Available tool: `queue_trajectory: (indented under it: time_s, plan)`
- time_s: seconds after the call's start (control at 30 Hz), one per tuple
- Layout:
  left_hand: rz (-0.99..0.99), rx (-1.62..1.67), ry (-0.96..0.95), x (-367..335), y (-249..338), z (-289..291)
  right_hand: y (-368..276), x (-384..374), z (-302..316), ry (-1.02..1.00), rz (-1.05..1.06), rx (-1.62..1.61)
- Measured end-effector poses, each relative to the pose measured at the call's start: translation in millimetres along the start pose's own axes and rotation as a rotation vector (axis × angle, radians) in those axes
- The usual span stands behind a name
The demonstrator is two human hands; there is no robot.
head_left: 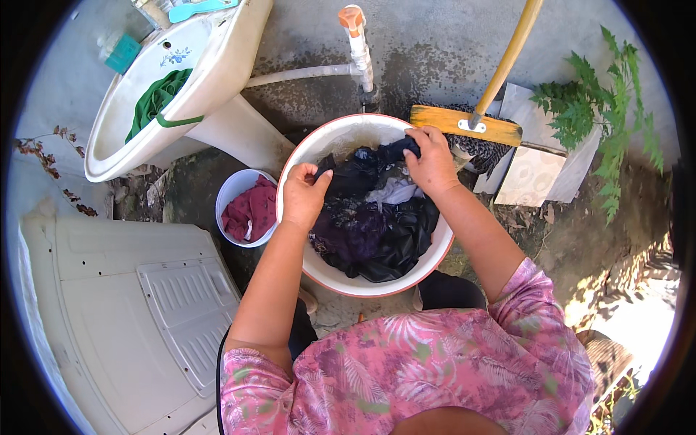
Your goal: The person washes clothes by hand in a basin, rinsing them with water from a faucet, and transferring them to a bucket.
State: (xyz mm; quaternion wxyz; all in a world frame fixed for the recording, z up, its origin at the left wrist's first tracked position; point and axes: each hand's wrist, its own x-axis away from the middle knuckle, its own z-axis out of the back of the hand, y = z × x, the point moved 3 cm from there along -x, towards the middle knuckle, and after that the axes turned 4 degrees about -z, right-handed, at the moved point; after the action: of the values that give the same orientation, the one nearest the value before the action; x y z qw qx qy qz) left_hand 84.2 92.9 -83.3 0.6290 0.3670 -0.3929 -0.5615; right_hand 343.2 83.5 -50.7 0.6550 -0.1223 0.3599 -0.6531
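Note:
A white basin (348, 284) with a red rim stands in front of me, full of wet dark clothes (391, 235) in water. A pale grey piece of cloth (395, 190) lies among them. At the basin's left side, my left hand (304, 194) pinches an edge of dark cloth between thumb and fingers. My right hand (433, 161) is closed on another part of dark cloth near the far right rim. Between the hands the dark cloth sags into the basin; whether both hold one garment is hard to tell.
Left of the basin, a white bucket (226, 190) holds maroon cloth (251, 210). A pedestal sink (109, 156) with green cloth (159, 98) stands beyond it. A tap pipe (359, 54) rises behind. A wooden broom (500, 132), tiles (531, 176) and a plant (587, 101) are at right; a white appliance panel (109, 268) lies left.

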Motion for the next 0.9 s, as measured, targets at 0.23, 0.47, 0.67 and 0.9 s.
queue_trajectory:
  time_s: [0.23,0.47,0.67,0.9]
  plan:
    - [-0.081,-0.825,-0.310,36,-40,-60,-16,31,-95,-0.620,0.086,0.361]
    - [0.014,-0.884,-0.427,29,-41,-61,5,29,-128,-0.877,-0.087,0.499]
    - [0.094,-0.129,0.014,15,-34,-20,1,9,-88,-0.458,-0.353,0.091]
    - [-0.137,0.628,0.054,10,68,47,-37,-30,8,-0.254,-0.201,-0.709]
